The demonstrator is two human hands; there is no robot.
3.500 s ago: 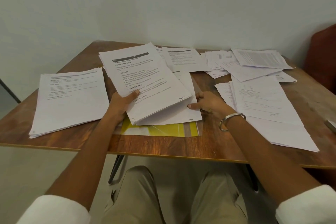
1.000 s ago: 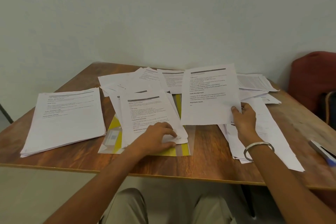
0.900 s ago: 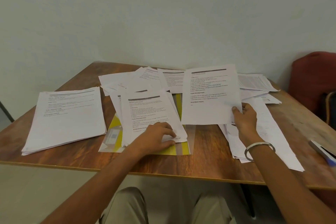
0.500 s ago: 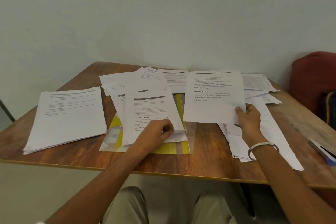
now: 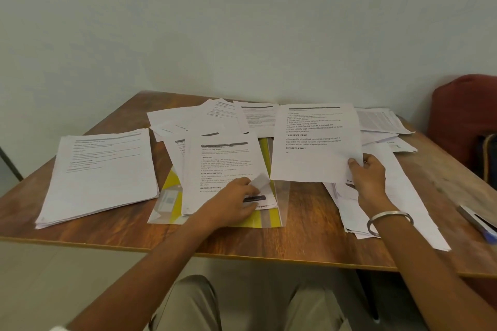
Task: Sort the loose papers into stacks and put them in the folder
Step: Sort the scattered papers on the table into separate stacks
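My right hand (image 5: 369,172) pinches one upright sheet (image 5: 314,142) by its lower right corner, while my left hand (image 5: 236,199), just to its left, lifts a corner of the stack (image 5: 226,169) lying lengthwise away from me on the yellow folder (image 5: 172,191).

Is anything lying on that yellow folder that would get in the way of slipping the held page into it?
Yes. A pile of printed sheets lies across the yellow folder, covering most of it, with the left hand lifting its near corner. The right hand holds the single sheet raised just right of the folder.
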